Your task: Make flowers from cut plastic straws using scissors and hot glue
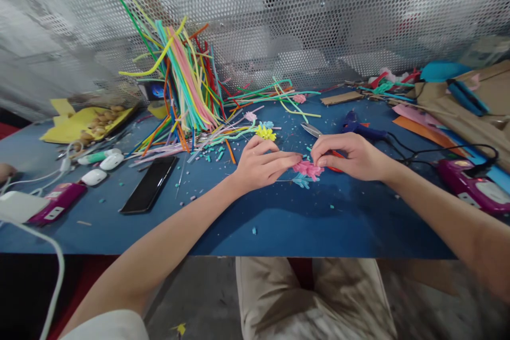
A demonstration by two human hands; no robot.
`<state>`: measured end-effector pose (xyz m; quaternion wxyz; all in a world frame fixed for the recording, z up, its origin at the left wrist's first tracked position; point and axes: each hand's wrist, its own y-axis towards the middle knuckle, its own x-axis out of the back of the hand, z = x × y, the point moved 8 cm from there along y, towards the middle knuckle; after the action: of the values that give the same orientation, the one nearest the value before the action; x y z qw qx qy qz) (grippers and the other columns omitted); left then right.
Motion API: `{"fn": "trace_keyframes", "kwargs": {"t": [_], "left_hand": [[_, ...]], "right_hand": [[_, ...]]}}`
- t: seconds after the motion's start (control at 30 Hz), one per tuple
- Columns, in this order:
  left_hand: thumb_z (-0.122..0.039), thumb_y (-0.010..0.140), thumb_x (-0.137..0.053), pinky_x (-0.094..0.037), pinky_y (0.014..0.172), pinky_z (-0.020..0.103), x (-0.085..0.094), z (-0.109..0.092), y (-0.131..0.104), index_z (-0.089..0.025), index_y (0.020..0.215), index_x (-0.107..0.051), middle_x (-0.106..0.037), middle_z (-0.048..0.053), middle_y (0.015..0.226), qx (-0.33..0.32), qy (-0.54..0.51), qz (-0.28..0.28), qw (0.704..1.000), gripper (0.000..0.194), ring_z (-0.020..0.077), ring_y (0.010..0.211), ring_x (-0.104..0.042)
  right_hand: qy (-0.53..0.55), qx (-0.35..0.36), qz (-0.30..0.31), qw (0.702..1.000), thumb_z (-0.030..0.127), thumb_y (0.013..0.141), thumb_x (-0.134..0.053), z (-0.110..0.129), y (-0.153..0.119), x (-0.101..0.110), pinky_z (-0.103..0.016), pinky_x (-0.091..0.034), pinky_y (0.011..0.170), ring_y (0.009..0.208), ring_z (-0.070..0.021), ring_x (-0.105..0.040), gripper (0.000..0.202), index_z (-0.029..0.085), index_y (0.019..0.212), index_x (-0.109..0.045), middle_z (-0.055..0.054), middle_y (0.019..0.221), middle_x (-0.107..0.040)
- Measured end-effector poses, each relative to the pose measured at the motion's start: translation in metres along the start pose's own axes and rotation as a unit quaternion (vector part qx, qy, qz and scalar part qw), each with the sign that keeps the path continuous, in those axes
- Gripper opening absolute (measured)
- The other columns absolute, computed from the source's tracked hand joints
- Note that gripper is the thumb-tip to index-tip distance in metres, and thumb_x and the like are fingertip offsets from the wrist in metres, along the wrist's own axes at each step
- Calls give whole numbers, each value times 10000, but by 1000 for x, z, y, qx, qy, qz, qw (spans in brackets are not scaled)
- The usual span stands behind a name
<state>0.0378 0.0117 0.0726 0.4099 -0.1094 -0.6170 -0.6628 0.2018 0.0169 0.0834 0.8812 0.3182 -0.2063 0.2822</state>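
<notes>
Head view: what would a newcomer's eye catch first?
Probably the tall, multicoloured bundle of fuzzy pipe cleaners, rising at the back left of centre. Next, the fuzzy pink flower-like piece between the left hand and right hand, near the middle. Then the bright yellow sheet at the far left, with small brown rounded pieces on it.

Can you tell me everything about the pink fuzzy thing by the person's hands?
The pink fuzzy piece is a bunch of short, soft-looking tufts, fluffy like pipe cleaner. It lies roughly sideways over the blue table. The right hand pinches its right end, and fingers of the left hand meet its left end, hiding some of it. A light blue fuzzy piece shows just below; I can't tell if they touch.
</notes>
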Motion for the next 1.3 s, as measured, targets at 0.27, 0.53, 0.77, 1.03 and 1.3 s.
{"fn": "trace_keyframes", "kwargs": {"t": [0.27,0.53,0.77,1.03,1.3], "left_hand": [[-224,942,-622,-420,706,295,4,3,5,-257,1086,-644,-779,-18,996,22,-32,-26,999,149,107,705,-625],[-203,947,-618,-410,674,265,3,5,3,-236,1113,-620,-773,-6,986,36,-23,-34,999,169,93,723,-663],[-436,964,-589,-415,701,311,-3,6,9,-198,1182,-667,-763,29,881,75,14,35,996,332,142,729,-639],[-321,945,-640,-399,724,308,2,3,9,-262,1134,-658,-774,-32,1017,49,9,4,999,198,100,724,-624],[-335,923,-664,-421,783,315,0,0,9,-269,1114,-654,-765,-43,1036,15,17,24,999,202,125,798,-593]], "right_hand": [[10,-22,-69,997,363,913,-647,-7,-4,10,-274,-470,701,770,-136,-582,181,193,972,-659,-41,898,-666],[-67,34,-80,994,299,898,-678,10,-1,11,-307,-501,751,786,-149,-627,73,230,883,-696,-23,856,-705],[-149,59,-105,982,305,931,-625,12,-3,12,-342,-520,790,815,-171,-637,99,244,886,-689,-31,855,-705],[-117,69,-62,989,273,926,-624,12,-2,5,-326,-509,812,853,-166,-627,72,228,899,-674,-33,879,-691],[-120,55,-75,988,288,935,-610,8,-3,12,-340,-519,797,866,-174,-637,115,238,975,-705,-51,938,-700]]}}
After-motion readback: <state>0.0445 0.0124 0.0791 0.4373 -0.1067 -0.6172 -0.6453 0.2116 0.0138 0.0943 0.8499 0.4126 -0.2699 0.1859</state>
